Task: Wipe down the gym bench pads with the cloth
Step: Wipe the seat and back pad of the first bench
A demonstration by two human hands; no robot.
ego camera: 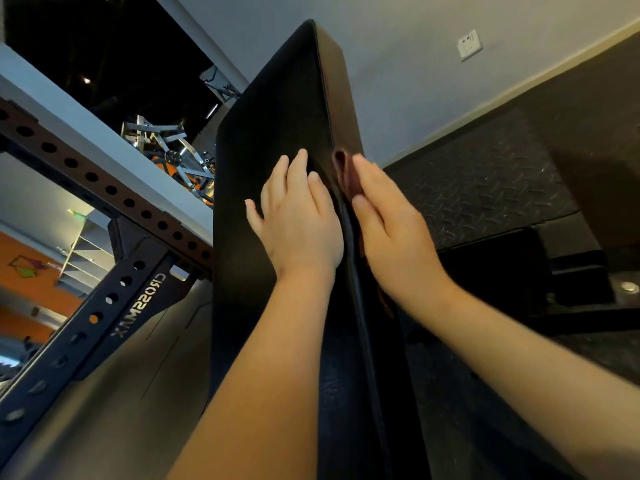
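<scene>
Bench pad [277,109]: black, smooth covering with a seam along the edge; stood steeply tilted at centre of view; judged firm, heavy and fixed.
Left hand [299,223]: grip flat, fingers straight, rested on the pad's face.
Right hand [391,230]: grip flat, pressed the cloth against the pad's side.
Cloth [346,174]: dark red, folded; judged soft and light, best kept under the palm.

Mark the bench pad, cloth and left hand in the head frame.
bench pad [273,109]: head view, bare upper part of the black face.
cloth [348,178]: head view, reddish fold at the pad's side edge.
left hand [299,226]: head view, back of the hand.
</scene>
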